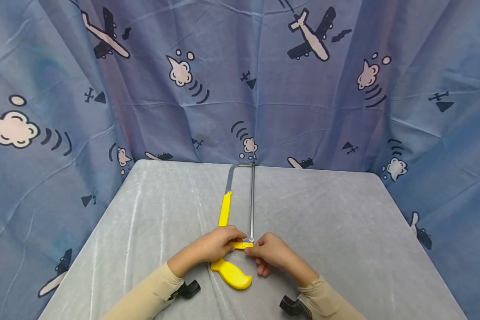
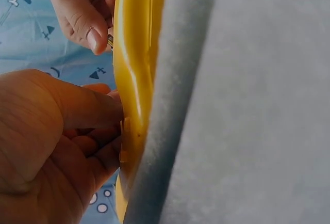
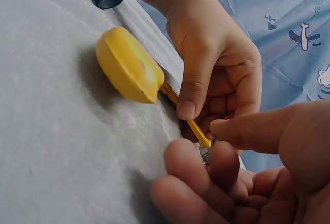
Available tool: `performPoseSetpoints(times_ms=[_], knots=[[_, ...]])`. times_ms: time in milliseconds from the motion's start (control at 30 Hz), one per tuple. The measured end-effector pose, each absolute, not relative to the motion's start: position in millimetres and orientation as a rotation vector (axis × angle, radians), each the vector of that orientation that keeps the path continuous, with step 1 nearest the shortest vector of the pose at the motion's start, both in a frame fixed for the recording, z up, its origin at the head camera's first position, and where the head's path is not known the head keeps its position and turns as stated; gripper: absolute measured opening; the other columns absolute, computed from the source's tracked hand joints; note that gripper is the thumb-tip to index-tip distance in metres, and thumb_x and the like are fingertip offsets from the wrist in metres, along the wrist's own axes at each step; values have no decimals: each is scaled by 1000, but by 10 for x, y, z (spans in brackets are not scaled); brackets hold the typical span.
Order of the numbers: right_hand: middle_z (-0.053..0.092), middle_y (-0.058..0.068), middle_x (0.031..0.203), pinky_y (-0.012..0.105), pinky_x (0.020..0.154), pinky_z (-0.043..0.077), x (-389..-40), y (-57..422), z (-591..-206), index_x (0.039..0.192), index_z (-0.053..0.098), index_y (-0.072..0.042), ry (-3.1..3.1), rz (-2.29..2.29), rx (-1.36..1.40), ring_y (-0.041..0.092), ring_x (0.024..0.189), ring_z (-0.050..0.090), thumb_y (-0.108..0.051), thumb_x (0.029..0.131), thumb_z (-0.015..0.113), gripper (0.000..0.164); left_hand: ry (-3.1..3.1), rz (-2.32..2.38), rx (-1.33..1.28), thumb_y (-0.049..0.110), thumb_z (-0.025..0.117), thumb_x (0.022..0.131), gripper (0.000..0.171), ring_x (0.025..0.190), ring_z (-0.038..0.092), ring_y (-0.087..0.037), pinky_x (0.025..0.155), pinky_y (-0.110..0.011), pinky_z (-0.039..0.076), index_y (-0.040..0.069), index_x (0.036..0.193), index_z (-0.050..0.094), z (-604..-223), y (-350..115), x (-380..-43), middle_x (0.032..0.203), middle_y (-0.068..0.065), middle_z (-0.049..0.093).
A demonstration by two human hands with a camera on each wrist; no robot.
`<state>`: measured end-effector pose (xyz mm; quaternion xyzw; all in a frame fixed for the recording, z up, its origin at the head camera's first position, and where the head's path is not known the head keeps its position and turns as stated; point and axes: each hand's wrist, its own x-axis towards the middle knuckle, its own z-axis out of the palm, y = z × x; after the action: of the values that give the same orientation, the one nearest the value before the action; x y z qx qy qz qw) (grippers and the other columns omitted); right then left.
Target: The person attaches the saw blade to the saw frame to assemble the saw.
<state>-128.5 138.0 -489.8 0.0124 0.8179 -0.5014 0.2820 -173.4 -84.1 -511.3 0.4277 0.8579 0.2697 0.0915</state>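
A hacksaw (image 1: 225, 209) with a yellow handle and a grey-and-yellow frame lies on the grey cloth, its straight metal blade side (image 1: 252, 200) pointing away. My left hand (image 1: 216, 243) lies across the frame and pinches its short yellow arm between thumb and fingers. At that arm's outer end, thumb and fingers of my right hand (image 1: 273, 252) pinch a small threaded metal tension screw (image 3: 205, 154), partly covered by the fingertips. The yellow handle (image 3: 126, 66) rests just below my left hand. In the left wrist view, the yellow frame (image 2: 135, 53) stands close beside both hands.
A table covered with grey cloth (image 1: 328, 213) spreads under the saw. Behind and at both sides hangs a blue curtain (image 1: 208, 115) printed with planes and clouds. Dark wrist cameras (image 1: 190, 289) sit under both forearms, near the cloth.
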Motion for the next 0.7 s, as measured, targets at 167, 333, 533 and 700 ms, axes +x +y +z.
performPoseSetpoints(times_ms=[167,333,533,700], knots=[[60,6,54,38,47,59,-1315,1419,-4956,69,62,-1,2046,-1465,2,15,45,65,-20,93,71,32,2560,795,1263,-2,69,92,41,106,63,-11,96,-24,52,6,132,66,-5108,-840,-1727,114,-1,69],[64,6,68,38,56,62,-1366,1498,-5011,96,69,10,1796,-1572,-39,18,57,70,-12,95,60,23,2548,819,1236,-2,68,93,42,106,62,-10,97,-24,52,7,134,65,-5094,-848,-1734,115,0,69],[64,5,79,30,53,60,-1385,1538,-5028,108,65,9,1661,-1573,-80,12,54,64,-5,101,47,24,2542,852,1227,-3,69,92,42,106,63,-10,97,-25,52,6,134,65,-5094,-859,-1748,115,-1,69],[63,6,80,28,50,58,-1388,1540,-5031,107,64,8,1700,-1530,-113,11,53,63,-3,103,43,23,2541,860,1230,-3,69,92,43,107,63,-11,97,-24,53,5,134,65,-5096,-856,-1750,115,-1,69]])
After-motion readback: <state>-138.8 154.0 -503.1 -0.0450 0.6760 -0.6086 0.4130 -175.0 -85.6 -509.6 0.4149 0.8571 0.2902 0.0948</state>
